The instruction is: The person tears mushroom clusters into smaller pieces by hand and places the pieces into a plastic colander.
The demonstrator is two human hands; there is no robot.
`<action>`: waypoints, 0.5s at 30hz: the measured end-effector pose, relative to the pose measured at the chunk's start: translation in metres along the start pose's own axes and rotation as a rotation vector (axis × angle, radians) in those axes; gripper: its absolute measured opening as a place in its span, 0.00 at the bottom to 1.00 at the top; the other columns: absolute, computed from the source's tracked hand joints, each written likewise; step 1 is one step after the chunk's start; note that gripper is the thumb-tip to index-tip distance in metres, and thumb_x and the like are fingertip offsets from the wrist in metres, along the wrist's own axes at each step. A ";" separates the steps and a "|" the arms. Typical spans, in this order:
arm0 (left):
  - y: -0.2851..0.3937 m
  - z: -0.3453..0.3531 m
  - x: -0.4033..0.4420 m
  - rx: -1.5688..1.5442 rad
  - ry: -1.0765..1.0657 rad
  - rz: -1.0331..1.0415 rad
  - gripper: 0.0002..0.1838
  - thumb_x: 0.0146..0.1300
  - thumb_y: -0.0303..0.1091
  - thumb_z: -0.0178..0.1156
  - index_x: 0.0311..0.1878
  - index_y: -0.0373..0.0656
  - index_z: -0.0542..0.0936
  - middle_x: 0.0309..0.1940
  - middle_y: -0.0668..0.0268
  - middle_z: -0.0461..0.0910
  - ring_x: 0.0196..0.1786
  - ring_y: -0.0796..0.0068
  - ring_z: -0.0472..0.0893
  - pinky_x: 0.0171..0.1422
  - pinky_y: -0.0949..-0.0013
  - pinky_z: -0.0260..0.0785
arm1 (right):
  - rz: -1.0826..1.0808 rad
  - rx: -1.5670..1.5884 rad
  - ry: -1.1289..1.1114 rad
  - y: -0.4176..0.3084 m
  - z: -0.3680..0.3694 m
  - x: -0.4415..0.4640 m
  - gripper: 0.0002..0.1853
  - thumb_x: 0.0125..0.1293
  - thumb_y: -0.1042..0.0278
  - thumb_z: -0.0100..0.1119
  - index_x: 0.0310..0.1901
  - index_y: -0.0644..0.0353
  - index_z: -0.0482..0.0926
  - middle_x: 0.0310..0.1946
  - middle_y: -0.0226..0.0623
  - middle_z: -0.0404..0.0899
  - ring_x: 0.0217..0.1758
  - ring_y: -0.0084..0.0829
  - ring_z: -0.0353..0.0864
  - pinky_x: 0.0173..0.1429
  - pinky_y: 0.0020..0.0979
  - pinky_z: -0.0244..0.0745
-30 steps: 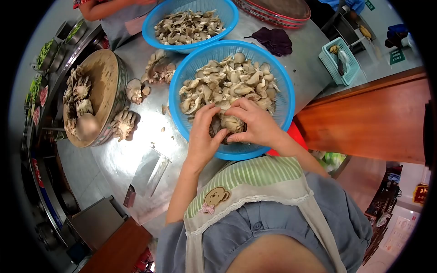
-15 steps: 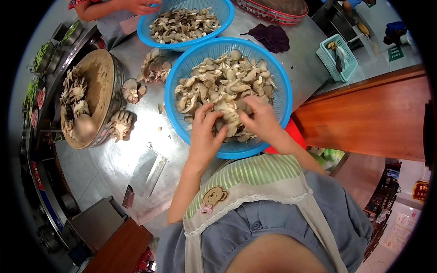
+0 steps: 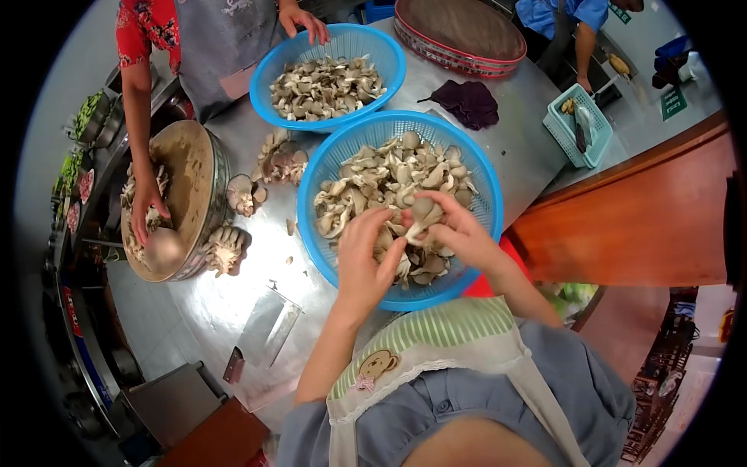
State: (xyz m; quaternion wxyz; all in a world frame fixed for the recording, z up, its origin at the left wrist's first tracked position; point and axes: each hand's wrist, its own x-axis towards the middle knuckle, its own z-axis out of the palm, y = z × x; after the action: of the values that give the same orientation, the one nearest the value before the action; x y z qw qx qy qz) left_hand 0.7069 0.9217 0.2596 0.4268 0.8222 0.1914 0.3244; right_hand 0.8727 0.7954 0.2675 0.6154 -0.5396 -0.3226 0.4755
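Observation:
A blue plastic basket (image 3: pixel 307 222) full of torn oyster mushrooms (image 3: pixel 373 175) stands before me on the metal table. Over its near half, my right hand (image 3: pixel 465 233) pinches a small oyster mushroom piece (image 3: pixel 423 215), grey cap up and pale stem down. My left hand (image 3: pixel 364 253) is just to the left of that piece, its thumb and fingers apart and curved, with nothing visibly gripped. Part of its fingertips is lost against the mushrooms. Left of the basket lie whole mushroom clusters (image 3: pixel 226 249), and nearer me a cleaver (image 3: pixel 263 327) rests flat.
Another blue basket (image 3: pixel 327 123) of mushrooms touches mine at the back. A co-worker's hand (image 3: pixel 146 206) reaches into a round wooden-bottomed container (image 3: pixel 191 167) at left. A dark cloth (image 3: pixel 464 103), a red-rimmed round container (image 3: pixel 459 39) and a light-green basket (image 3: pixel 580 124) lie beyond. Another person stands back right.
My right hand has lifted a mushroom piece above the heap, and my hands are slightly farther apart. The co-worker now reaches into the round container. The view has shifted upward.

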 end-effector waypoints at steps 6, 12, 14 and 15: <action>0.003 0.010 0.024 -0.176 -0.059 -0.055 0.14 0.60 0.27 0.68 0.49 0.40 0.80 0.53 0.57 0.80 0.57 0.58 0.79 0.61 0.62 0.72 | -0.017 -0.063 -0.045 -0.007 0.018 0.002 0.23 0.73 0.77 0.52 0.68 0.63 0.64 0.55 0.32 0.74 0.57 0.20 0.77 0.57 0.26 0.77; -0.025 0.007 0.019 -0.372 0.112 -0.269 0.10 0.65 0.21 0.64 0.47 0.39 0.78 0.42 0.69 0.79 0.45 0.79 0.78 0.52 0.75 0.72 | -0.152 -0.112 0.243 0.007 0.001 0.011 0.14 0.71 0.71 0.62 0.56 0.60 0.77 0.50 0.33 0.85 0.51 0.25 0.84 0.53 0.26 0.79; -0.033 -0.006 0.021 -0.166 0.191 -0.161 0.13 0.64 0.21 0.64 0.51 0.39 0.79 0.46 0.65 0.81 0.43 0.75 0.80 0.51 0.72 0.74 | -0.309 -0.559 0.311 0.003 -0.009 0.010 0.15 0.68 0.71 0.63 0.55 0.60 0.78 0.52 0.35 0.85 0.55 0.31 0.83 0.57 0.31 0.78; -0.033 -0.012 0.022 0.012 0.226 -0.048 0.14 0.62 0.22 0.65 0.52 0.39 0.80 0.49 0.61 0.82 0.43 0.69 0.83 0.49 0.69 0.75 | -0.475 -1.009 0.372 -0.001 -0.009 0.010 0.15 0.66 0.72 0.65 0.54 0.60 0.79 0.53 0.37 0.85 0.60 0.36 0.82 0.62 0.35 0.76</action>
State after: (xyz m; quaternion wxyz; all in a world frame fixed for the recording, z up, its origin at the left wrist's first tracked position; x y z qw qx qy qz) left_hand 0.7134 0.9601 0.2455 0.4051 0.7781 0.2600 0.4035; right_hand 0.8847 0.8010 0.2657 0.4183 -0.7531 -0.5076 0.0096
